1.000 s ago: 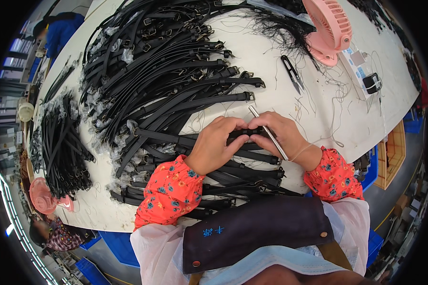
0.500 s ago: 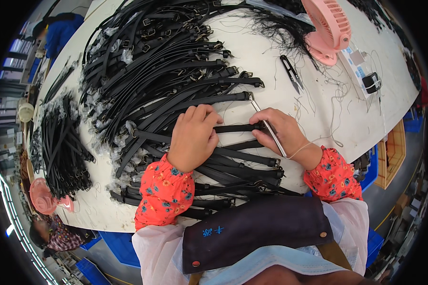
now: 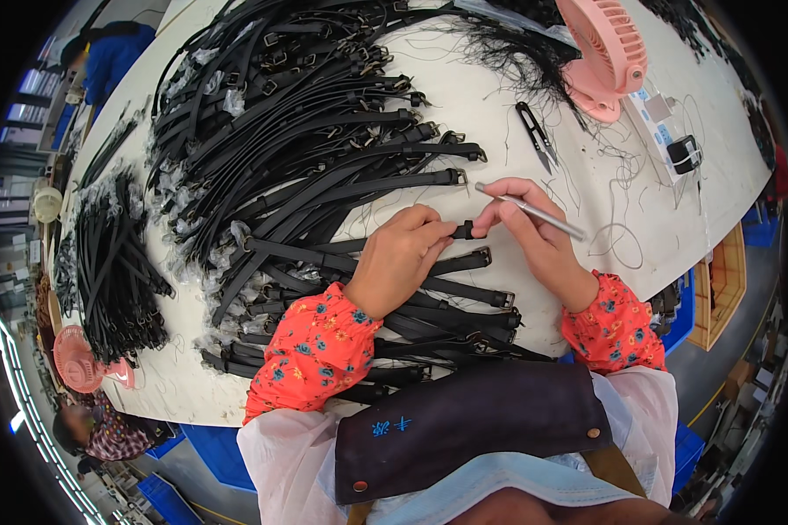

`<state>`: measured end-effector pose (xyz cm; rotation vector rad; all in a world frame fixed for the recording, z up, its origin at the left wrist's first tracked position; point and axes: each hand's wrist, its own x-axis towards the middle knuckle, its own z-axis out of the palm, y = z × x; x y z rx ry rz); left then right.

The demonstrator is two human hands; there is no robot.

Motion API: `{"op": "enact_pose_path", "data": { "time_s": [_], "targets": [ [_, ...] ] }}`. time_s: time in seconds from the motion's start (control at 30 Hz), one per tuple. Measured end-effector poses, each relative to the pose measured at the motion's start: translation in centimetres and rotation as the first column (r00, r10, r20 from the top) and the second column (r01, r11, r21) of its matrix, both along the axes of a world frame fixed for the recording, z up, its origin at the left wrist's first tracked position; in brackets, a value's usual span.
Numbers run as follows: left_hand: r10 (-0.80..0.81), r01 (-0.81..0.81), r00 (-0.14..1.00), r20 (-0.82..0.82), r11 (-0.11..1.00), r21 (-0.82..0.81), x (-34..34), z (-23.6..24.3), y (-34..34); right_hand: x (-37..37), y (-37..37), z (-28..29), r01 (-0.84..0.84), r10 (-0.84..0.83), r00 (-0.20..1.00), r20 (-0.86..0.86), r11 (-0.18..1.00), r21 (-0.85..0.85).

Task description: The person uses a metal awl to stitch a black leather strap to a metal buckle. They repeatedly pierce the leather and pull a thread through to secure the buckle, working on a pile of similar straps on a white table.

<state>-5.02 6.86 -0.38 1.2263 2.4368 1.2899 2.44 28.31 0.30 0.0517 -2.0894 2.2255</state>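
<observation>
My left hand [image 3: 398, 258] pinches a black belt [image 3: 465, 230] close to its buckle end, thumb and forefinger together. At that same end, the thumb and fingertips of my right hand [image 3: 538, 245] meet and seem to touch the buckle, which they mostly hide. A slim silver pen-shaped tool [image 3: 547, 217] lies through my right fingers, its narrow end toward the far left and its thicker end toward the near right. More black belts [image 3: 385, 182] with metal buckles fan out beneath and beyond my hands, buckle ends to the right.
Black thread snips [image 3: 537, 136] lie beyond my right hand. A pink fan [image 3: 608, 52] stands at the far right beside a white power strip [image 3: 652, 127]. Cut threads [image 3: 508, 52] are heaped nearby. Another belt bundle [image 3: 118, 271] and a second pink fan [image 3: 80, 359] are at left.
My left hand has slid right along the belt to its buckle end. The silver tool has swung to a flatter slant in my right hand, and its narrow end has left the neighbouring belt's buckle.
</observation>
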Motion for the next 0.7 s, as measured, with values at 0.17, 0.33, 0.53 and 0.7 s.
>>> {"op": "enact_pose_path", "data": {
  "time_s": [0.17, 0.33, 0.53, 0.7],
  "targets": [
    [-0.017, 0.018, 1.000, -0.018, 0.998, 0.056, -0.25, -0.15, -0.09, 0.22, 0.56, -0.11, -0.137, 0.148, 0.979, 0.139, 0.987, -0.089],
    [0.009, -0.010, 0.998, 0.056, 1.000, 0.017, -0.37, 0.37, 0.17, 0.28, 0.29, 0.24, -0.178, 0.186, 0.956, 0.225, 0.982, -0.054],
    [0.027, -0.029, 0.994, 0.109, 0.999, 0.014, -0.50, 0.26, 0.09, 0.23, 0.08, 0.03, -0.170, 0.180, 0.954, 0.241, 0.983, -0.064],
    [0.036, -0.036, 0.991, 0.125, 0.999, -0.005, -0.49, 0.25, 0.05, 0.08, 0.04, 0.32, -0.179, 0.178, 0.950, 0.257, 0.984, -0.021]
  ]
}}
